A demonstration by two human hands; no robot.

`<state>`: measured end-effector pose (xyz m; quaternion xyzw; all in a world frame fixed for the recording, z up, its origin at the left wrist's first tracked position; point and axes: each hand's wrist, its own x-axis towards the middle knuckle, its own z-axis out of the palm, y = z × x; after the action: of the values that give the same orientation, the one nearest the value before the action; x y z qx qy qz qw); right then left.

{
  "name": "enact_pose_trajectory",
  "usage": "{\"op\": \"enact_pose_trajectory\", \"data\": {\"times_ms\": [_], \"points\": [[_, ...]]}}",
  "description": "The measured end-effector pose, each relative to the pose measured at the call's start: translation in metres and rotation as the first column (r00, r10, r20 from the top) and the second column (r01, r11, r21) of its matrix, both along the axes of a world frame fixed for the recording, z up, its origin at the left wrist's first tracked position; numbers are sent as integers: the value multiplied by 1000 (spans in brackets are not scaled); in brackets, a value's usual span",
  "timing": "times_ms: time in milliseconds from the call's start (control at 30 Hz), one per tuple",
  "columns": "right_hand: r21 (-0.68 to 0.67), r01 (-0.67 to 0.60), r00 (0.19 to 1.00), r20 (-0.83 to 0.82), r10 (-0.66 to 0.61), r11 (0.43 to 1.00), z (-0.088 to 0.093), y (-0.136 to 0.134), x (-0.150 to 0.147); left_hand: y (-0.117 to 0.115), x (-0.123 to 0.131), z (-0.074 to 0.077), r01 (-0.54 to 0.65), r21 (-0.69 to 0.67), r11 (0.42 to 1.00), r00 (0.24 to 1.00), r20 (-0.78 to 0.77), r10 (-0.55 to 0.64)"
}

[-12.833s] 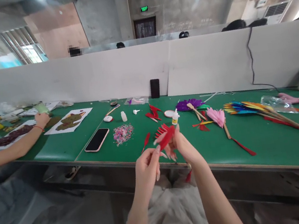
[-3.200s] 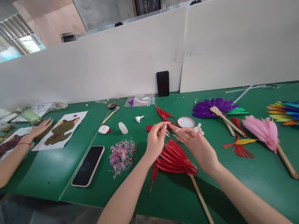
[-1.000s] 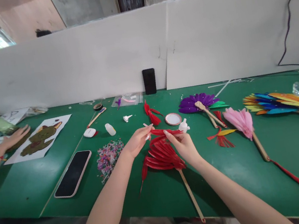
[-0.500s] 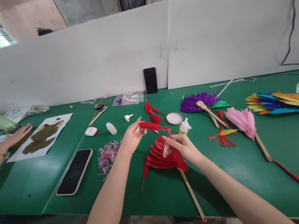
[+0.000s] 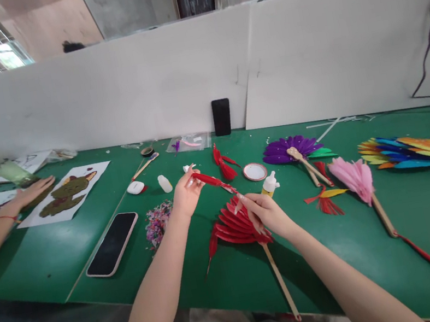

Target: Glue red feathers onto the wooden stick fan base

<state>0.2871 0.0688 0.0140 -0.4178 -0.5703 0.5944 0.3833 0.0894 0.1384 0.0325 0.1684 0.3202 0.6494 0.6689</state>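
Observation:
Between my two hands a red feather [image 5: 209, 179] is held above the table. My left hand [image 5: 186, 194] pinches it near its left end. The fingertips of my right hand [image 5: 266, 211] are closed at its lower right end, by the quill. Right below lies a red feather fan [image 5: 233, 226] with a wooden handle [image 5: 281, 282] pointing toward me; my right hand covers part of it. A loose red feather [image 5: 213, 243] lies at the fan's left side. More red feathers [image 5: 224, 165] rest farther back, near a round white lid [image 5: 255, 171] and a glue bottle [image 5: 269, 183].
Left of my arms are a phone [image 5: 112, 244], a pile of coloured bits [image 5: 158, 222] and a small white bottle [image 5: 164, 183]. To the right lie purple [image 5: 288, 149], pink [image 5: 353, 175] and multicoloured feather fans [image 5: 400, 150]. Another person's hand [image 5: 33, 192] rests at the far left.
The feather between my hands now slants down to the right in a straighter line; earlier its right end bent downward at my right hand. The whole view has shifted slightly.

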Motion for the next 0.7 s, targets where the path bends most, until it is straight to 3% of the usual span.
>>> {"op": "enact_pose_trajectory", "data": {"times_ms": [133,267,400,567,600,700], "points": [[29,0,996,90,-3,1000,-2,2,1,0,2,2,-42,32,999,999,-10,42],[38,-20,991,130,15,999,0,-2,5,2,-14,5,-87,116,989,995,59,81],[142,69,975,202,-97,987,2,4,8,4,-33,8,-170,232,958,977,168,133],[421,220,864,335,-377,880,7,42,-10,-1,-20,4,33,211,977,993,104,-56],[493,243,820,355,-448,835,9,49,-15,-2,-16,3,74,216,974,992,87,-95],[589,202,845,300,-444,783,15,62,-26,-4,-7,-3,179,228,957,984,-28,-177]]}}
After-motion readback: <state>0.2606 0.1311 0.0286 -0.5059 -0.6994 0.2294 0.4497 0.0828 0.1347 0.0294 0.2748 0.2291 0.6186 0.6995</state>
